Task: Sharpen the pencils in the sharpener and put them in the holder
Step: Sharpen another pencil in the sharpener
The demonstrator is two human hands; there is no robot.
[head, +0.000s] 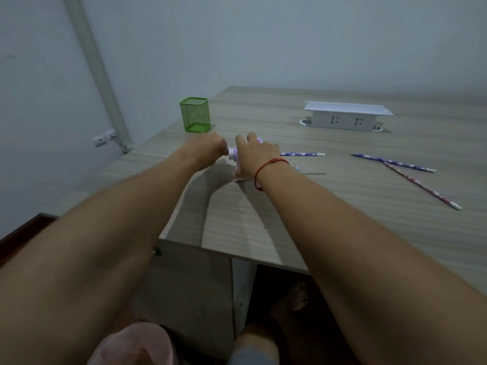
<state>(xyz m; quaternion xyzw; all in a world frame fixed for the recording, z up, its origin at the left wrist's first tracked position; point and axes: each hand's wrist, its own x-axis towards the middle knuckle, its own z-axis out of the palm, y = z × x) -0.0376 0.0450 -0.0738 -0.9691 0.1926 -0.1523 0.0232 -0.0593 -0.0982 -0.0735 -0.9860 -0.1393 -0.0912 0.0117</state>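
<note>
Two hands are on the sharpener: my right hand clamps its purple body from above, and my left hand is curled in a fist round its white left end. One pencil sticks out of its right side. Two more pencils lie on the table well to the right, their far ends touching. The green mesh holder stands upright beyond my left hand.

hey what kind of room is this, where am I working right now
Most likely a home study or small office: a wood-grain desk with a built-in white power socket box, a green mesh pencil holder and loose pencils, set against plain pale walls.
</note>
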